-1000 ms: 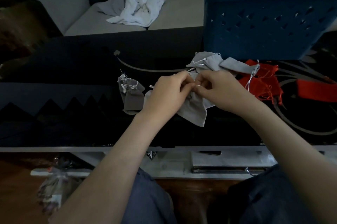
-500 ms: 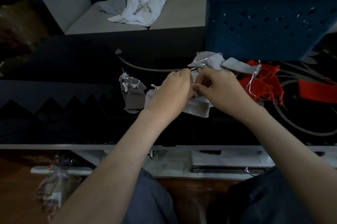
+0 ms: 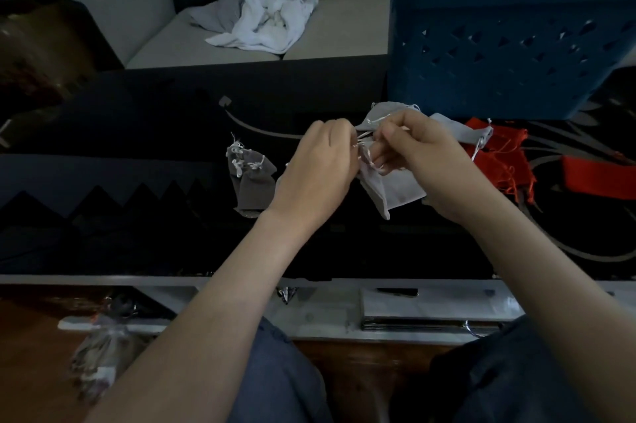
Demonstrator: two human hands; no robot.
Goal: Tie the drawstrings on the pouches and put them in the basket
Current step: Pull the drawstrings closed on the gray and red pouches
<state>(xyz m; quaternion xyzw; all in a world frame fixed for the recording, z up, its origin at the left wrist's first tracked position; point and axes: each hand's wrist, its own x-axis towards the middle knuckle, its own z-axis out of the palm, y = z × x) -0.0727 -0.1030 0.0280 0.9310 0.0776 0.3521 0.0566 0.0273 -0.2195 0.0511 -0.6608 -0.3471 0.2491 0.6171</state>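
Note:
A light grey pouch (image 3: pixel 392 187) hangs between my two hands above the dark table (image 3: pixel 137 223). My left hand (image 3: pixel 316 168) and my right hand (image 3: pixel 423 154) each pinch its white drawstring (image 3: pixel 365 151) at the mouth. Dark grey pouches (image 3: pixel 251 178) with tied strings lie left of my left hand. More light grey pouches (image 3: pixel 447 128) and red pouches (image 3: pixel 502 161) lie behind and right of my right hand. The blue plastic basket (image 3: pixel 509 44) stands at the back right of the table.
A red strip of cloth (image 3: pixel 599 178) lies at the far right. White and grey towels (image 3: pixel 265 20) sit on the sofa behind the table. A crinkled plastic bag (image 3: pixel 99 353) lies on the floor at lower left.
Both hands lifted slightly and moved a little apart, pulling the drawstring; the light grey pouch now hangs lower and narrower between them.

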